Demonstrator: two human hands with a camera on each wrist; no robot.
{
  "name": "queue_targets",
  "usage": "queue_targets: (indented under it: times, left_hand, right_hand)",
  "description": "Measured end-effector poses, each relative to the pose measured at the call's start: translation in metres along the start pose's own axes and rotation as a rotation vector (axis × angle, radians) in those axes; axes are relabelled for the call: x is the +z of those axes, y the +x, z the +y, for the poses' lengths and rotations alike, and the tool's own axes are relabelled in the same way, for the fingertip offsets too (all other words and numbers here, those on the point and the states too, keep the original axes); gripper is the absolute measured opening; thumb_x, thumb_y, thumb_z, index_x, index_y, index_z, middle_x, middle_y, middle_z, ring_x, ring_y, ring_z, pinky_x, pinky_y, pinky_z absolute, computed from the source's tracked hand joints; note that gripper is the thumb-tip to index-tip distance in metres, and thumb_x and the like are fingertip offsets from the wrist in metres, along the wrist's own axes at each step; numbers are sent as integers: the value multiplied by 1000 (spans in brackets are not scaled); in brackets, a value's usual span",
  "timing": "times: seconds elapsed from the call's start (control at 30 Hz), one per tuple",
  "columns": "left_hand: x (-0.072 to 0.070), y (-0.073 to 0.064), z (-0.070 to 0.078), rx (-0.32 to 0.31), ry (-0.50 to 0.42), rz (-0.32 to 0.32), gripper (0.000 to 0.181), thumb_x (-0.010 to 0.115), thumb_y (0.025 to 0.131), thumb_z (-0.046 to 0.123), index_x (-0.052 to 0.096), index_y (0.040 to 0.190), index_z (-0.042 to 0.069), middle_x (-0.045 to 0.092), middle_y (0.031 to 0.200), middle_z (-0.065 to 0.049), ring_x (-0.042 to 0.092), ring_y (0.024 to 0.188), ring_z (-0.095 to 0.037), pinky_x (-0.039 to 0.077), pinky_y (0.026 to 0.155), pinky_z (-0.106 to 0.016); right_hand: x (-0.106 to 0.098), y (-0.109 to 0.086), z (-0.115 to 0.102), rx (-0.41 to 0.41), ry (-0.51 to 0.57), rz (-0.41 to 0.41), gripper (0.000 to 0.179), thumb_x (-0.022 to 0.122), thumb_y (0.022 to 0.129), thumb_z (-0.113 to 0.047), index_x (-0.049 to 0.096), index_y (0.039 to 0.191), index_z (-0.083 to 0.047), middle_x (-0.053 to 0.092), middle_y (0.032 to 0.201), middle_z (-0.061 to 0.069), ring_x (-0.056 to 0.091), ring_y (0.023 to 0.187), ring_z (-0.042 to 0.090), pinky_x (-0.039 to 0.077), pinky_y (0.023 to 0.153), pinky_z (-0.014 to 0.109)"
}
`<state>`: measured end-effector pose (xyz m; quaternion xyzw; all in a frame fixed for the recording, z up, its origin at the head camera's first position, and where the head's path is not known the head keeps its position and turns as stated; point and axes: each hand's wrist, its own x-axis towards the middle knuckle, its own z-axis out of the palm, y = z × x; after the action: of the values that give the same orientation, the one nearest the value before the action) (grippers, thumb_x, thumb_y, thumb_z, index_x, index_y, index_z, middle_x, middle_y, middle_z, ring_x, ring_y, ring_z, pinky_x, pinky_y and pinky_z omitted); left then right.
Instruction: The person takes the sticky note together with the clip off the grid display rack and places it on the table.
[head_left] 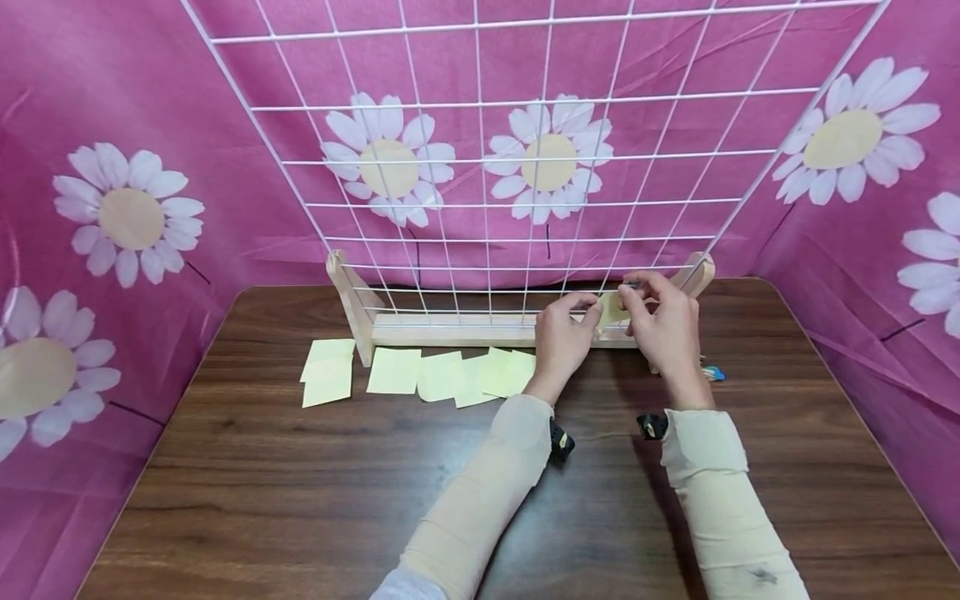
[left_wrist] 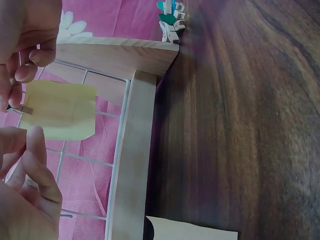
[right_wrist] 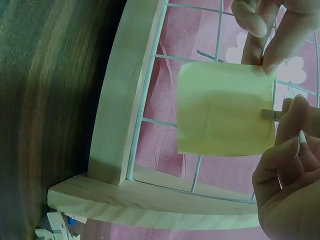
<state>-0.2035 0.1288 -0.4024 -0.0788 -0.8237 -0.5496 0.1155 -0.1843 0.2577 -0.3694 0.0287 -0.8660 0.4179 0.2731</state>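
Note:
A yellow sticky note (right_wrist: 225, 110) hangs against the lower right of a white wire grid (head_left: 487, 158). At its upper edge a small wooden clothespin (right_wrist: 267, 114) bites the paper. My right hand (head_left: 663, 329) pinches that clothespin between thumb and index finger; its far end is hidden behind the fingers. On the other side, my left hand (head_left: 566, 337) pinches the note's edge near the upper corner with thumb and forefinger. The left wrist view shows the same note (left_wrist: 60, 112) between both hands, its lower edge loose in front of the wires.
Several yellow sticky notes (head_left: 393, 371) lie in a row on the brown wooden table (head_left: 337, 483), left of my hands. A wooden stand (head_left: 450, 331) holds the grid upright. Clothespins with blue and green decorations (left_wrist: 170, 22) lie beyond the stand's right foot. Pink flowered cloth (head_left: 247, 208) surrounds the table.

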Motion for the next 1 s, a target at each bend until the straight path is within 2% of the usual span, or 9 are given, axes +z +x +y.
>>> queue_targets:
  times: [0.13, 0.33, 0.53, 0.73, 1.0]
  left_hand:
    - [-1, 0, 1, -21, -24, 2, 12, 66, 87, 24, 72, 95, 18, 73, 80, 2, 56, 43, 5, 42, 48, -12]
    - [-3, 0, 1, -39, -90, -14, 11, 66, 87, 21, 72, 94, 15, 73, 88, -3, 65, 49, -11, 45, 43, -16]
    - [-8, 2, 0, -72, -143, -33, 11, 66, 87, 20, 72, 94, 14, 73, 93, -3, 68, 53, -18, 47, 42, -19]
    - [-13, 0, -4, -71, -153, -45, 10, 66, 87, 20, 72, 93, 14, 72, 89, -3, 67, 51, -15, 49, 43, -21]
    - [-21, -3, -16, -51, -139, -43, 8, 66, 86, 17, 71, 91, 15, 72, 86, 0, 65, 49, -10, 48, 51, -16]
  right_hand:
    - [3, -1, 1, 11, 33, 26, 20, 61, 90, -18, 65, 102, -3, 66, 71, 13, 50, 37, -1, 41, 37, 15]
    - [10, -3, 4, 44, 109, 82, 18, 62, 90, -17, 65, 101, -4, 64, 71, 14, 49, 36, 1, 40, 36, 16]
    - [16, -5, -5, 85, 200, 133, 15, 62, 89, -10, 63, 100, 1, 62, 74, 23, 48, 37, 5, 40, 36, 15]
    - [15, -12, -27, 128, 286, 163, 18, 59, 90, -5, 58, 100, 9, 59, 73, 24, 48, 37, 7, 40, 37, 15]
    - [17, -16, -26, 133, 337, 220, 18, 59, 89, -3, 57, 100, 11, 58, 70, 14, 48, 38, 2, 42, 37, 14]
